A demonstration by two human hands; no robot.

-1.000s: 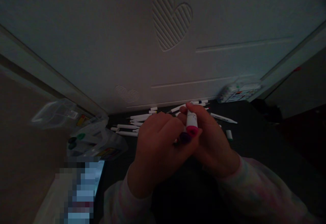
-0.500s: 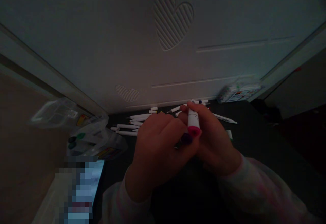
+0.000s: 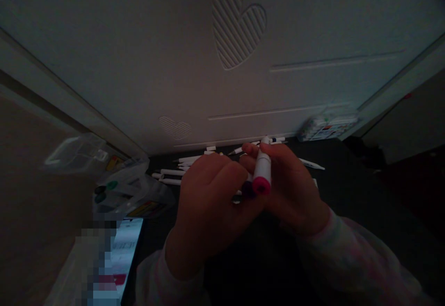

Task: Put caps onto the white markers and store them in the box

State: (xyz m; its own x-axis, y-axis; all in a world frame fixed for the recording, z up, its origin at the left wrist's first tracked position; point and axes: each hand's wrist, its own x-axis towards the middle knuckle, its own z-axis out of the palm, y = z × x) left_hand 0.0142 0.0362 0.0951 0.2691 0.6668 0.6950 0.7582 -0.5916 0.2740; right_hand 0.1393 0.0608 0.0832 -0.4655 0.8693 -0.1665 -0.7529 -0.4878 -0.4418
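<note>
My right hand (image 3: 295, 192) is closed on a white marker with a pink end (image 3: 264, 167), which points toward me and slightly down. My left hand (image 3: 210, 208) is closed just beside it, around a marker with a dark purple end (image 3: 247, 188). The purple end nearly touches the pink one. Most of what my left fingers grip is hidden behind the hand. Behind my hands, several white markers (image 3: 170, 172) lie on the dark table, some with their tips uncovered.
A clear plastic case (image 3: 134, 190) with its lid raised stands at the left, dark and green marker ends inside. A lit screen (image 3: 127, 245) lies below it. At the back right sits a packed clear case (image 3: 327, 125) against the white panel (image 3: 139, 65).
The pink-ended marker has tilted, its pink end now lower and a bit to the left, with more of the barrel showing. My left hand has shifted slightly left.
</note>
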